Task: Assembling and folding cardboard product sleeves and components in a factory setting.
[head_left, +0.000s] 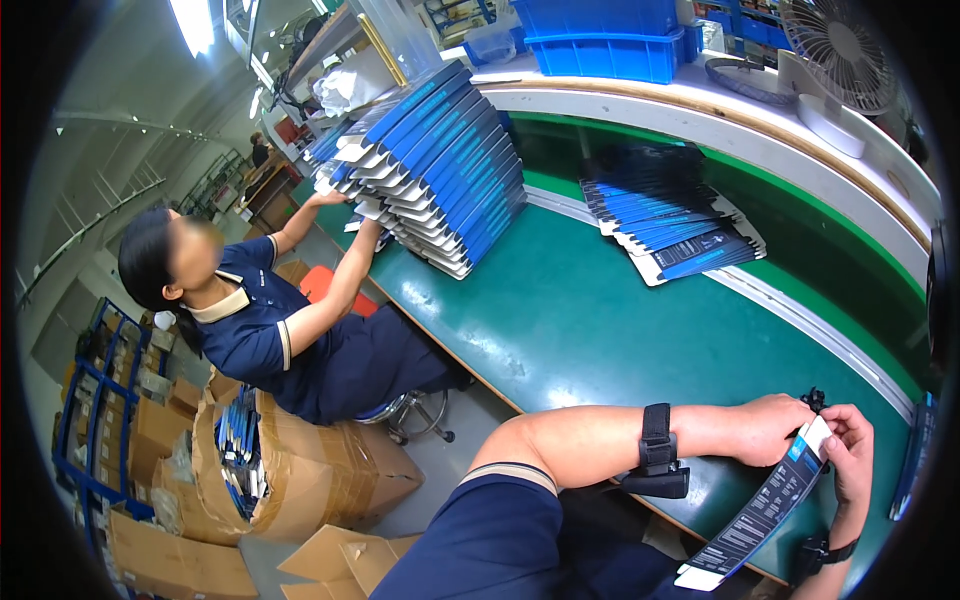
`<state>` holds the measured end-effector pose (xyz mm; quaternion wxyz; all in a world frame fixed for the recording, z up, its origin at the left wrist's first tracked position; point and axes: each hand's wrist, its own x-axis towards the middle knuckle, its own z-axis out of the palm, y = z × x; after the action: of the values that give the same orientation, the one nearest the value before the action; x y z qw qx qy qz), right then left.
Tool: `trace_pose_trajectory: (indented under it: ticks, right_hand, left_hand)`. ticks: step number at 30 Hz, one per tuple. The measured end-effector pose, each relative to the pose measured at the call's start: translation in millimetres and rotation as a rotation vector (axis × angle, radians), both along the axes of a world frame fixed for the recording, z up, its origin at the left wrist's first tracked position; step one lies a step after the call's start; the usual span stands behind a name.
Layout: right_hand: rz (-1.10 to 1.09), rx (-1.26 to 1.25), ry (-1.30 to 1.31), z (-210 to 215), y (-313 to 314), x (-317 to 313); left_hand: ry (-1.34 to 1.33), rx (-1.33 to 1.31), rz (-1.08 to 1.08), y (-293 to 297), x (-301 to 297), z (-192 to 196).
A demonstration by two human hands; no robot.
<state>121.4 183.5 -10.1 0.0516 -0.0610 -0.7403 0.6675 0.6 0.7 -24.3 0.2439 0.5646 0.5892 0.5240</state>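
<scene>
A long slim carton (755,517), black with a blue end and white flaps, slants over the table's front edge. My right hand (851,445) grips it near its upper end, thumb on the front. At that same end, my left hand (772,428) is closed, its fingertips at a small black bundle (814,399) that sticks up between both hands. Its exact grip is partly hidden. What the bundle is does not show clearly. Black straps with small devices sit round both my wrists.
A tall stack of blue cartons (450,170) stands on the green table (530,325). More flat cartons (680,225) lie fanned at the back. Blue bins (605,45) and a fan (840,50) rest on the shelf. At left, a seated co-worker (290,310) reaches toward the stack.
</scene>
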Motion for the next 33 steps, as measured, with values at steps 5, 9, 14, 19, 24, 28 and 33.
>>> trace_pose_trajectory:
  ticks: [5,9,14,19,24,28,33]
  right_hand:
    - [0.027,-0.029,-0.022,-0.2,-0.8,-0.2]
    - [0.037,-0.028,-0.013,-3.4,5.6,3.8]
    - [-0.006,-0.018,-0.007,-0.8,-0.9,-0.6]
    - [-0.012,0.013,-0.029,7.5,0.2,6.8]
    - [0.051,0.107,-0.033,3.8,3.1,0.1]
    - [0.054,0.005,-0.108,10.9,-3.2,-0.4]
    - [0.103,0.132,-0.027,11.7,3.0,4.3]
  left_hand:
    - [-0.039,0.059,-0.018,0.0,4.6,-3.3]
    - [-0.587,-0.279,-0.189,-1.7,11.2,11.2]
    - [-0.549,-0.259,-0.157,2.8,5.8,1.0]
    - [-0.494,-0.298,-0.129,8.3,10.2,3.7]
    - [-0.440,-0.386,-0.097,1.8,7.3,6.3]
    - [-0.475,-0.395,-0.166,0.8,4.4,-0.9]
    - [-0.541,-0.371,-0.127,2.7,11.3,-1.1]
